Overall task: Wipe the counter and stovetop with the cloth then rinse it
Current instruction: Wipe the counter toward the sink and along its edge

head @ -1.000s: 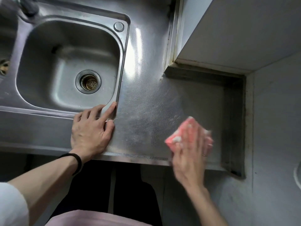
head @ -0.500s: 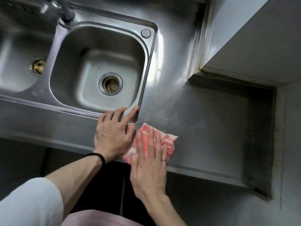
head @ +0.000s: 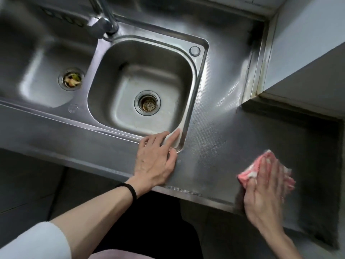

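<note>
A pink and white cloth [head: 252, 168] lies on the textured steel counter [head: 214, 146] near its front edge, to the right of the sink. My right hand [head: 265, 191] presses flat on the cloth, covering most of it; both are blurred by motion. My left hand [head: 156, 157] rests flat on the counter at the front right corner of the right sink basin [head: 141, 86], fingers spread, holding nothing. No stovetop is in view.
A second basin [head: 46, 71] with food scraps in its drain lies at the left. The tap [head: 106, 17] stands behind between the basins. A grey wall and ledge [head: 308, 53] close off the counter at the right, with a dark recess below.
My right hand has slid the cloth from beside my left hand back to the right along the counter's front. My left hand has stayed on the basin corner. The view shifted left.
</note>
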Motion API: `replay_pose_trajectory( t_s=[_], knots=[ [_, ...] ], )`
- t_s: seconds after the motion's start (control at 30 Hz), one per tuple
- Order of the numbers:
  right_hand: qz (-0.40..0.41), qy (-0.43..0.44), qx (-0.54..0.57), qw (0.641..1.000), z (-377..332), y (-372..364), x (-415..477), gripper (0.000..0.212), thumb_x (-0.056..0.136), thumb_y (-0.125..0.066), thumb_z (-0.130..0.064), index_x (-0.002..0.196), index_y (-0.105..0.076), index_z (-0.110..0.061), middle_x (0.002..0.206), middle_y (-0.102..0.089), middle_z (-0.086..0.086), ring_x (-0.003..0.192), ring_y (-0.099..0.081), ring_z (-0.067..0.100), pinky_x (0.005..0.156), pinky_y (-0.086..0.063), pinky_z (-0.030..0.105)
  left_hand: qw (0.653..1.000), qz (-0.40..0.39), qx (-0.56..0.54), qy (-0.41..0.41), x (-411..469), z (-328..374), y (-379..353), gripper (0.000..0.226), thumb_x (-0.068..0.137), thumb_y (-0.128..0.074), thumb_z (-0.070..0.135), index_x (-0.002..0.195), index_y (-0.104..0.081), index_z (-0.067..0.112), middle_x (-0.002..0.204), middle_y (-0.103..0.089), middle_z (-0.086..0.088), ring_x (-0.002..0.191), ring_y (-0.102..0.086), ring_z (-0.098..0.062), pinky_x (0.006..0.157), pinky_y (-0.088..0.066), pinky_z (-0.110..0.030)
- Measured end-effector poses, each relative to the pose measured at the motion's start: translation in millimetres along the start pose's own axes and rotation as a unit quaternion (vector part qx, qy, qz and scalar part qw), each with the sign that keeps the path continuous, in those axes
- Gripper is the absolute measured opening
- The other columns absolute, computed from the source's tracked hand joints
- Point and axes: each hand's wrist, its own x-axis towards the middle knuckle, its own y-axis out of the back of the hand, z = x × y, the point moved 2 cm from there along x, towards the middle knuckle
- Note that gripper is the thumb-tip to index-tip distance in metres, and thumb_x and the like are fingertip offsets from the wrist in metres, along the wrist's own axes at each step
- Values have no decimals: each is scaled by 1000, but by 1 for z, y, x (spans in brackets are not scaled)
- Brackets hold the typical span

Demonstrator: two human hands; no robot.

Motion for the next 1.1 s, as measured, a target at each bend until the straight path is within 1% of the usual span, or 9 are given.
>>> replay_pose_trajectory(
  t_s=[0.07,0.1,0.2,0.3,0.5,0.6,0.77,0.9,1.1],
  knots=[
    [3,-72,25,997,-32,-5,-2,71,99,-17,-45,164,-1,-20,175,0,16,162,2,34,129,-2,58,998,-17,-55,-21,0,-7,8,68,94,-27,44,161,-36,31,149,-52,6,137,-46,-13,120,-27,-37],
    [3,-75,31,997,-55,-9,-4,72,99,-16,-46,164,-2,-21,175,2,15,162,4,33,130,1,57,997,-20,-66,-28,1,-10,11,69,94,-27,43,160,-37,27,148,-52,4,137,-45,-15,120,-28,-37],
    [-18,36,21,999,-135,-31,-21,70,102,-18,-42,167,-3,-22,175,12,4,162,13,24,130,9,49,999,-5,-42,-32,5,-27,21,58,96,-34,36,151,-49,21,145,-57,2,134,-50,-19,118,-31,-37],
    [-37,129,14,991,-191,-50,-38,67,104,-28,-38,166,-6,-29,176,6,5,163,8,25,130,9,49,1000,-5,-10,-16,13,-52,29,48,96,-38,31,137,-60,19,138,-62,1,129,-55,-22,113,-35,-37],
    [-48,183,-31,981,-182,-45,-32,64,105,-35,-40,165,-25,-21,175,-12,9,162,-11,27,126,-16,54,992,-81,83,-44,24,-67,26,54,96,-13,40,114,-63,26,117,-68,5,111,-62,-24,99,-42,-40],
    [-43,198,-38,979,-181,-44,-18,64,105,-33,-43,165,-26,-24,175,-14,6,162,-12,25,127,-12,51,993,-64,89,-48,21,-68,23,47,98,-21,40,105,-66,29,106,-72,7,105,-64,-23,95,-43,-39],
    [-6,146,-21,989,-194,-33,48,64,105,-29,-48,165,-28,-27,175,-14,6,162,-10,26,130,-8,48,995,-12,74,-60,22,-71,17,33,96,-37,37,95,-68,27,96,-71,6,95,-65,-24,87,-47,-41],
    [2,92,-14,996,-200,-18,132,70,104,-22,-52,168,-6,-28,176,3,1,163,3,21,131,6,43,995,27,66,-68,22,-69,15,24,93,-46,33,88,-68,26,89,-69,5,87,-65,-27,79,-50,-44],
    [12,121,-18,992,-206,10,248,65,111,-26,-44,168,-5,-21,176,1,8,163,1,27,131,2,49,996,38,57,-56,23,-65,17,21,90,-49,35,86,-68,25,89,-70,4,85,-65,-26,80,-52,-42]
  ],
)
